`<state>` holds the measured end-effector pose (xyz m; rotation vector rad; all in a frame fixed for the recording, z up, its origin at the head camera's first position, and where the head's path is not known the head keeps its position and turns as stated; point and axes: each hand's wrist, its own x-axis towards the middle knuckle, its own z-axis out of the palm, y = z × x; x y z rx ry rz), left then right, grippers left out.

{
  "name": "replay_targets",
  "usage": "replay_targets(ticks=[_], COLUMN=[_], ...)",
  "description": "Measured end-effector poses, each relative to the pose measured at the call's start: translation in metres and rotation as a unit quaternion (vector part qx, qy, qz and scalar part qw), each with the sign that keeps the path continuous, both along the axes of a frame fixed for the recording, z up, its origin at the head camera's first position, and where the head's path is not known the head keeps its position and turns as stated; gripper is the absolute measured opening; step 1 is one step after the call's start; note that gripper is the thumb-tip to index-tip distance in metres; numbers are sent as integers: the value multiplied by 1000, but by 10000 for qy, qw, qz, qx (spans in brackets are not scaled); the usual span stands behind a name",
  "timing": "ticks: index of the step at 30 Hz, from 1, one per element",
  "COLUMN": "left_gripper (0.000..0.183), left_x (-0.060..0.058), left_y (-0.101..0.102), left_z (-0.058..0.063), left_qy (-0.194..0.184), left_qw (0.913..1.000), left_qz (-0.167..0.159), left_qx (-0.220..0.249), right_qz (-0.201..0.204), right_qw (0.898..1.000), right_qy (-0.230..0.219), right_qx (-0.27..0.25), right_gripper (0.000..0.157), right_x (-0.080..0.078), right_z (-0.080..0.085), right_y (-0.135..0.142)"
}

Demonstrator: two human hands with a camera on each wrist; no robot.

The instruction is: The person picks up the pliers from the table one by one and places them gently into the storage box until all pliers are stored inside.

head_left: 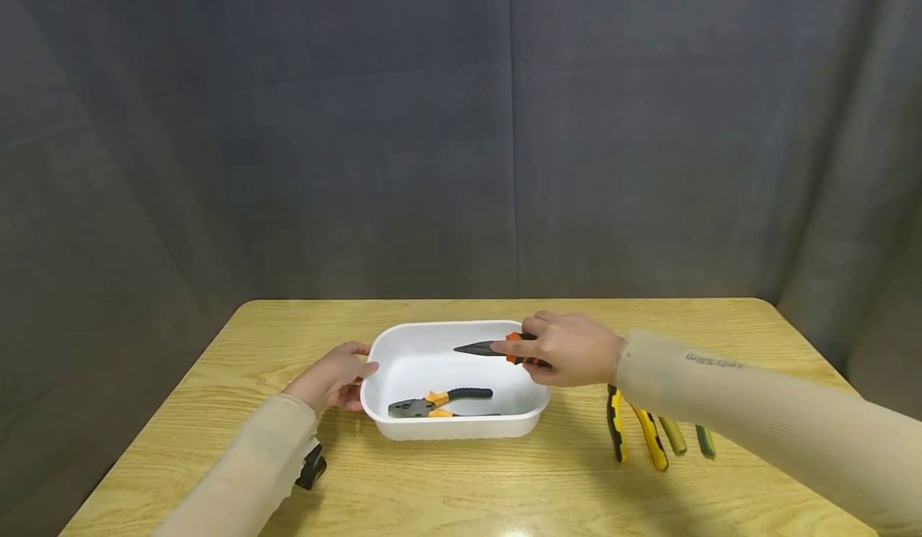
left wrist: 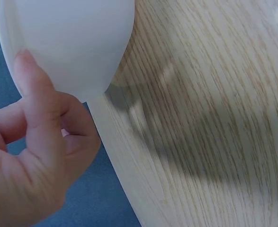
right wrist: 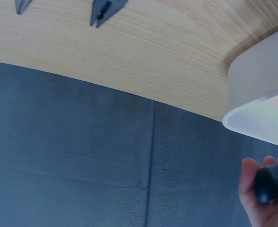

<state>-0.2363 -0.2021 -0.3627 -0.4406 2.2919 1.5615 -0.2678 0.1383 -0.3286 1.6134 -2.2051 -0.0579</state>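
A white rectangular tub (head_left: 454, 426) sits near the middle of the wooden table. My left hand (head_left: 337, 375) grips its left end, the thumb over the rim and the other fingers outside, as the left wrist view also shows. Inside the tub lie pliers (head_left: 435, 401) with orange and black handles, jaws towards the left. Over the tub's right side, my right hand (head_left: 572, 349) holds needle-nose pliers (head_left: 479, 349) with black and orange handles, their dark tips pointing left. A black handle end (right wrist: 266, 187) shows in that hand in the right wrist view.
Right of the tub, partly hidden under my right forearm, lie yellow-and-black handles (head_left: 651, 441) and green handles (head_left: 673, 435). Two dark plier tips (right wrist: 103, 12) show on the table in the right wrist view. A dark curtain (head_left: 432, 137) hangs behind the table's far edge.
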Motion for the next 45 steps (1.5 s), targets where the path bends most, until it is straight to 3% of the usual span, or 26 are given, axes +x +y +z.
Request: replay_targets(ticks=[20, 38, 45], left_gripper=[40, 38, 38], left_x=[-1, 3, 4], left_y=[2, 3, 5], left_z=[1, 3, 3], left_qy=[33, 64, 78], left_qw=[10000, 9999, 9999], left_qz=[-77, -34, -31], left_qx=[-37, -125, -64], right_qz=[200, 101, -137], right_qw=[9987, 9936, 9892], right_qy=[272, 332, 231], right_qx=[371, 1073, 1443], right_gripper=[43, 41, 43], right_x=[-2, -4, -5], right_z=[-6, -8, -14], right_y=[-36, -68, -78])
